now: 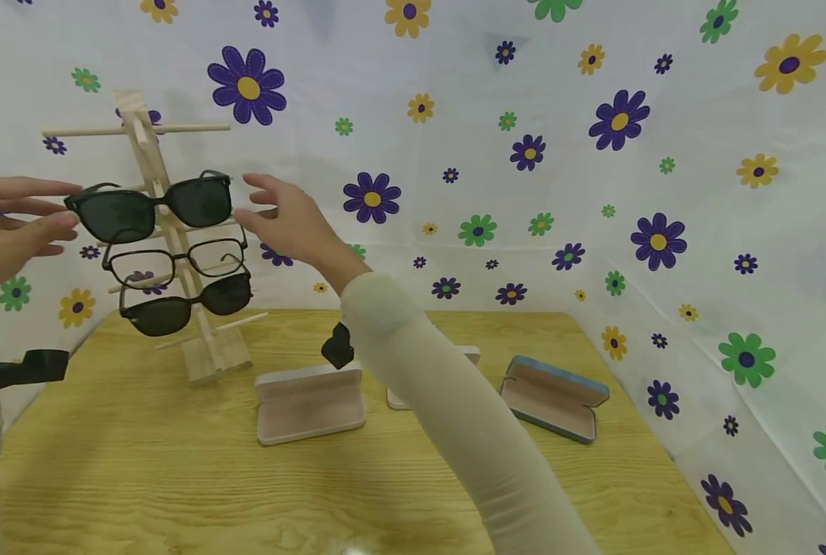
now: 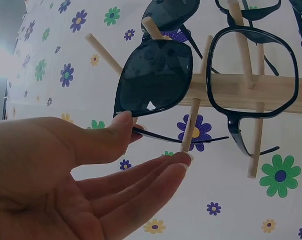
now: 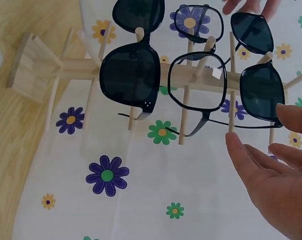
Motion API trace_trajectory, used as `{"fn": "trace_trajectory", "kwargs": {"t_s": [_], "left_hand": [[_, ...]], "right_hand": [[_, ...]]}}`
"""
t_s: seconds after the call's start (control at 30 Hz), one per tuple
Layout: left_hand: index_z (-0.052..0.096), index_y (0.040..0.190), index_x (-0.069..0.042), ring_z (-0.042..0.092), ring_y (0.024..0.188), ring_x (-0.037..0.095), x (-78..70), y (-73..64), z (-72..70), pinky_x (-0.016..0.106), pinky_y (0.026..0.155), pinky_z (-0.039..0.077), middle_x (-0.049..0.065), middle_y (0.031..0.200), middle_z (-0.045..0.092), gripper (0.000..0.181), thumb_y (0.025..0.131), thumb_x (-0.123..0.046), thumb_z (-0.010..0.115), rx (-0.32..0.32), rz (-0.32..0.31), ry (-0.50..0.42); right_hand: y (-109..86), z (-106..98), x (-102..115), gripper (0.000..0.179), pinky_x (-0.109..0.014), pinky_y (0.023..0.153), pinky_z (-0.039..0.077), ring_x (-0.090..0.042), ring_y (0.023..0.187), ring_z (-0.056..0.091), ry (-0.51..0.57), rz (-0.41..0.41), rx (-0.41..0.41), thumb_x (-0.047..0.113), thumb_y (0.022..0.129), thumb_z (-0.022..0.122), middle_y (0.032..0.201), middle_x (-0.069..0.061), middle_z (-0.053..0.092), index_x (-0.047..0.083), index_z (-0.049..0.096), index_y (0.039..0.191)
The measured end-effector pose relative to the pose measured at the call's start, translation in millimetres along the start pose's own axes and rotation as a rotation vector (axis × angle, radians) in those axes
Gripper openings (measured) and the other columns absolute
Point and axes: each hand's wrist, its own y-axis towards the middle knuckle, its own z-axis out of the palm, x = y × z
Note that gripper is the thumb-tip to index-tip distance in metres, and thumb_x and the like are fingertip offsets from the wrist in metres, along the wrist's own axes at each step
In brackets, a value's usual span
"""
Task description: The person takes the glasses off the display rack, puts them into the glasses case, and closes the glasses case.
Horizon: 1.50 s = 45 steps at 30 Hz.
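Black-framed sunglasses (image 1: 117,214) with dark lenses sit high on a wooden display rack (image 1: 151,154). At their left end, my left hand (image 1: 14,223) pinches the corner near the hinge between thumb and index finger; the other fingers extend below in the left wrist view. My right hand (image 1: 284,220) is by the other end, fingers spread and slightly bent. Its thumb (image 3: 291,117) overlaps the lens corner in the right wrist view, but a small gap shows in the head view. Below are clear-lensed glasses (image 3: 197,80) and another pair of sunglasses (image 3: 130,75), both on the rack.
The rack stands at the left rear of a wooden table (image 1: 177,478). An open white glasses case (image 1: 312,416) lies right of its base. Another pale case (image 1: 397,399) is partly behind my right sleeve. An open blue case (image 1: 552,397) lies farther right. Flowered cloth (image 1: 454,100) hangs behind.
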Motion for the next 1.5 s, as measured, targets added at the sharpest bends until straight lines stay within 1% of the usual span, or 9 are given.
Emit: {"fn": "trace_trajectory", "kwargs": {"t_s": [0.07,0.17,0.23,0.3,0.73,0.9,1.1,1.2,1.5], "left_hand": [[0.043,0.148,0.012,0.035,0.062,-0.038,-1.4,-0.2,1.1,-0.007,0.056,0.032,0.054,0.131,0.046,0.046,0.108,-0.01,0.047,-0.004,0.009,-0.027],[0.045,0.147,0.012,0.04,0.063,-0.037,2.7,3.0,2.6,-0.008,0.06,0.034,0.01,0.109,0.075,0.046,0.108,-0.012,0.047,-0.03,0.022,-0.066],[0.047,0.147,0.011,0.043,0.062,-0.035,-0.1,3.1,2.4,-0.007,0.061,0.036,-0.025,0.091,0.065,0.046,0.108,-0.013,0.048,-0.04,0.01,-0.082],[0.049,0.146,0.011,0.045,0.062,-0.033,-3.1,3.1,2.4,-0.007,0.062,0.037,-0.045,0.081,0.038,0.046,0.108,-0.016,0.048,-0.054,-0.005,-0.097],[0.049,0.149,0.006,0.045,0.064,-0.035,-24.1,-6.5,1.6,0.006,0.104,0.04,-0.044,0.086,0.039,0.049,0.11,-0.023,0.046,-0.071,-0.1,-0.093],[0.047,0.152,0.001,0.05,0.063,-0.031,-23.0,-3.1,-2.6,0.004,0.104,0.039,-0.047,0.076,0.043,0.048,0.11,-0.022,0.046,-0.054,-0.112,-0.117],[0.055,0.148,-0.006,0.059,0.062,-0.024,-21.0,1.8,-7.2,-0.004,0.074,0.044,-0.044,0.074,0.055,0.042,0.107,-0.014,0.052,-0.07,-0.068,-0.246],[0.059,0.145,-0.008,0.061,0.062,-0.023,-26.8,0.8,-8.5,-0.004,0.072,0.043,-0.044,0.075,0.057,0.04,0.105,-0.011,0.056,-0.09,-0.043,-0.274],[0.059,0.144,-0.003,0.057,0.063,-0.026,-41.7,-9.4,-8.6,-0.004,0.067,0.043,-0.047,0.075,0.053,0.04,0.105,-0.012,0.056,-0.115,-0.016,-0.211]], "right_hand": [[0.9,1,1,0.062,-0.023,0.107,0.051,-0.014,0.136,0.06,-0.01,-0.007,0.006,0.03,0.106,0.06,0.156,-0.001,0.053,0.023,0.036,0.162],[1.7,1,2,0.063,-0.02,0.108,0.049,-0.014,0.137,0.059,-0.012,-0.033,0.023,0.028,0.106,0.059,0.157,-0.001,0.053,0.019,0.033,0.163],[1.9,1,3,0.063,-0.019,0.107,0.049,-0.014,0.138,0.058,0.003,-0.048,0.033,0.027,0.106,0.058,0.157,-0.001,0.053,0.018,0.033,0.163],[1.9,1,4,0.063,-0.018,0.107,0.049,-0.014,0.138,0.058,0.022,-0.059,0.042,0.026,0.107,0.058,0.158,-0.001,0.052,0.017,0.032,0.163],[-1.3,-1,10,0.062,-0.016,0.102,0.051,-0.017,0.127,0.067,0.133,-0.093,0.067,0.018,0.106,0.057,0.16,-0.006,0.049,0.014,0.032,0.163],[-5.8,-7,13,0.06,-0.015,0.097,0.054,-0.02,0.116,0.073,0.201,-0.112,0.05,0.017,0.106,0.058,0.159,-0.007,0.05,0.014,0.036,0.161],[-13.6,-16,14,0.056,-0.017,0.093,0.056,-0.023,0.111,0.074,0.271,-0.131,0.025,0.014,0.105,0.059,0.154,-0.009,0.055,0.012,0.041,0.159],[-18.0,-20,15,0.055,-0.018,0.091,0.058,-0.024,0.11,0.075,0.297,-0.133,0.013,0.013,0.105,0.06,0.152,-0.009,0.057,0.011,0.043,0.158],[-32.6,-25,10,0.053,-0.024,0.09,0.06,-0.023,0.112,0.074,0.338,-0.161,0.011,0.012,0.104,0.06,0.149,-0.01,0.06,0.008,0.046,0.155]]}}
